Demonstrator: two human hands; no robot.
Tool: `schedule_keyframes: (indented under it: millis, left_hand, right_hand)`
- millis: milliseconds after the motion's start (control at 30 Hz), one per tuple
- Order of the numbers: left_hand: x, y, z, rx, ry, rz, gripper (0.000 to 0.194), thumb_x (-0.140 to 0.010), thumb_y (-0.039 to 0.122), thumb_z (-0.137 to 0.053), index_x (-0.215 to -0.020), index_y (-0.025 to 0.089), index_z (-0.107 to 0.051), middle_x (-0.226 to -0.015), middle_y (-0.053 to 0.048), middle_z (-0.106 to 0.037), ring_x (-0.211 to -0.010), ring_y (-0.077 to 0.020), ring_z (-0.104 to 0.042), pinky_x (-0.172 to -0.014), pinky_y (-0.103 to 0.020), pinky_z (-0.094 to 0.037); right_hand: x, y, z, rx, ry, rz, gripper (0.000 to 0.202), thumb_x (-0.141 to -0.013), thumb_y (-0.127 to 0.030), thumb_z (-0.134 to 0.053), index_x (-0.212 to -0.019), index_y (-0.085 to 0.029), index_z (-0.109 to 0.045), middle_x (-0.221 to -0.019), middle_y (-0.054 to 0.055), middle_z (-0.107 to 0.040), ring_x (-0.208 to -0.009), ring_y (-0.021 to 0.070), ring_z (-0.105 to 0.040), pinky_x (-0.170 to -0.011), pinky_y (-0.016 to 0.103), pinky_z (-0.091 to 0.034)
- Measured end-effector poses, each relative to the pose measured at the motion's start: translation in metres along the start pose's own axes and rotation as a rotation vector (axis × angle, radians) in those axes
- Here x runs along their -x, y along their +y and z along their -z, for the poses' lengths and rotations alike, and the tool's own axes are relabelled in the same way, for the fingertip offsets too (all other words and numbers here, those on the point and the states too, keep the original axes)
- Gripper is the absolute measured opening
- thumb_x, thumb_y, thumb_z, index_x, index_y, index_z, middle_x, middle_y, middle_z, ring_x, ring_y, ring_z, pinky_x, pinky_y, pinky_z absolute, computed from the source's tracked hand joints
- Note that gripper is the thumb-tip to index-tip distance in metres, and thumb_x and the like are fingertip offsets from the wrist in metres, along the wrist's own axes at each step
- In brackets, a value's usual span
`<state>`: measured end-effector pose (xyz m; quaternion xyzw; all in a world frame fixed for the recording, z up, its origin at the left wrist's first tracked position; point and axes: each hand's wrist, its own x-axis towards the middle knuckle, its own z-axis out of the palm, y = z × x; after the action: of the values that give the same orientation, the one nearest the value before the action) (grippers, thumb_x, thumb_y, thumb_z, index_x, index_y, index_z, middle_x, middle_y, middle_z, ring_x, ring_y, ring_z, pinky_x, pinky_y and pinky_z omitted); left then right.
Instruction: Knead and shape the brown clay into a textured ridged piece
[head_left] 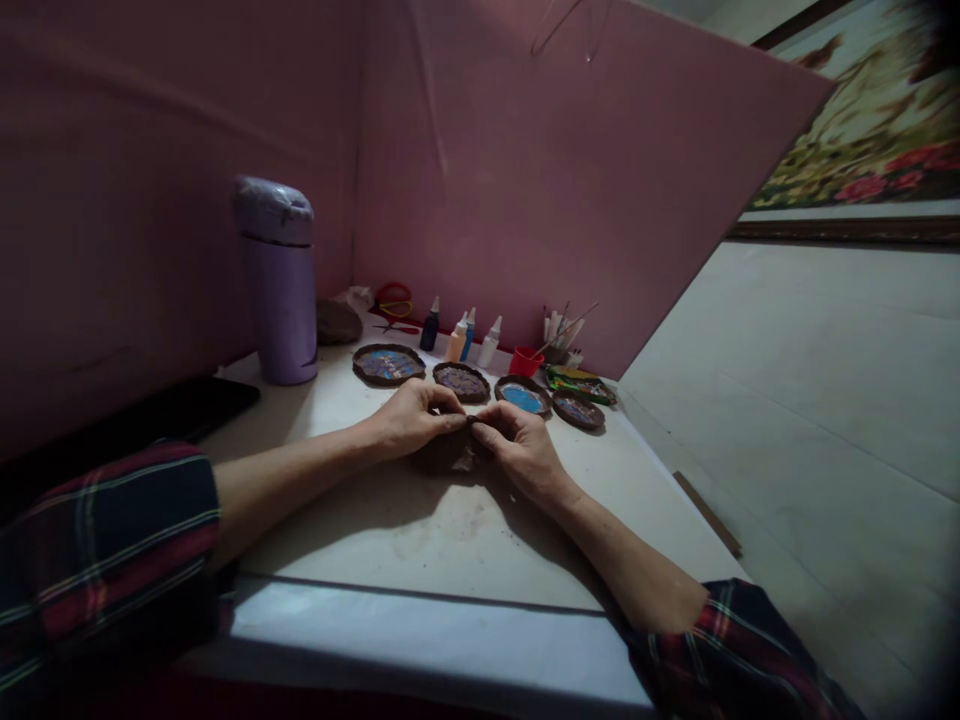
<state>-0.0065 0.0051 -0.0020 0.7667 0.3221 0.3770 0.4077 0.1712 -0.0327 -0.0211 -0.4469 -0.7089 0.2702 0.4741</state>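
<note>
A thin piece of dark brown clay (448, 458) is between my two hands over the white table, partly in their shadow. My left hand (420, 415) pinches its far edge between thumb and fingers. From the other side my right hand (521, 443) pinches the same edge, with the fingertips of both hands nearly touching. Just beyond my hands stand several shallow clay dishes: a wide one with blue and brown patches (388, 365), one with a purplish inside (461, 382), one filled with blue (523, 397) and a smaller one (577, 410) at the right.
At the left stand a purple flask (277, 285) and a dark flat object (225, 400). Along the back are scissors (395, 327), several squeeze bottles (456, 340), a red cup (526, 361), brushes (568, 328) and a green packet (581, 385). Pink panels (525, 180) border the table (420, 540).
</note>
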Motion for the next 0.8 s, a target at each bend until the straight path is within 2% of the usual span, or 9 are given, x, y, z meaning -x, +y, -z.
schedule_keyframes:
  millis: [300, 467, 600, 800]
  left_hand:
    - [-0.0021, -0.0048, -0.0010, -0.053, 0.003, 0.017, 0.025, -0.071, 0.033, -0.061, -0.079, 0.011, -0.069, -0.075, -0.006, -0.069, -0.069, -0.0156, -0.060, -0.065, -0.023, -0.046]
    - [-0.0003, -0.0013, -0.0023, -0.017, 0.000, 0.058, 0.032, -0.072, 0.040, -0.061, -0.077, 0.010, -0.068, -0.071, -0.005, -0.067, -0.065, -0.0149, -0.059, -0.059, -0.023, -0.045]
    - [-0.0001, 0.0013, -0.0025, -0.025, 0.010, 0.063, 0.027, -0.071, 0.037, -0.061, -0.075, 0.011, -0.067, -0.067, -0.004, -0.065, -0.062, -0.0141, -0.058, -0.055, -0.021, -0.043]
    - [0.0005, 0.0016, -0.0015, -0.023, -0.002, 0.073, 0.023, -0.071, 0.032, -0.060, -0.076, 0.010, -0.067, -0.068, -0.003, -0.064, -0.063, -0.0138, -0.057, -0.058, -0.022, -0.044]
  right_hand:
    - [-0.0002, -0.0029, 0.0001, 0.054, 0.010, 0.028, 0.010, -0.080, -0.027, -0.057, -0.081, -0.018, -0.062, -0.075, 0.001, -0.064, -0.069, 0.0143, -0.058, -0.065, 0.025, -0.046]
    - [0.0009, -0.0058, -0.0005, 0.079, 0.005, 0.042, 0.012, -0.081, -0.029, -0.057, -0.081, -0.018, -0.062, -0.075, 0.001, -0.064, -0.070, 0.0149, -0.058, -0.066, 0.026, -0.046]
    - [0.0014, -0.0057, -0.0008, 0.104, 0.003, 0.060, 0.011, -0.082, -0.027, -0.056, -0.083, -0.019, -0.062, -0.076, 0.001, -0.064, -0.071, 0.0149, -0.059, -0.067, 0.026, -0.046]
    - [0.0005, -0.0042, 0.0000, 0.114, 0.014, 0.067, 0.009, -0.081, -0.026, -0.057, -0.084, -0.018, -0.062, -0.077, 0.001, -0.065, -0.071, 0.0149, -0.059, -0.067, 0.026, -0.046]
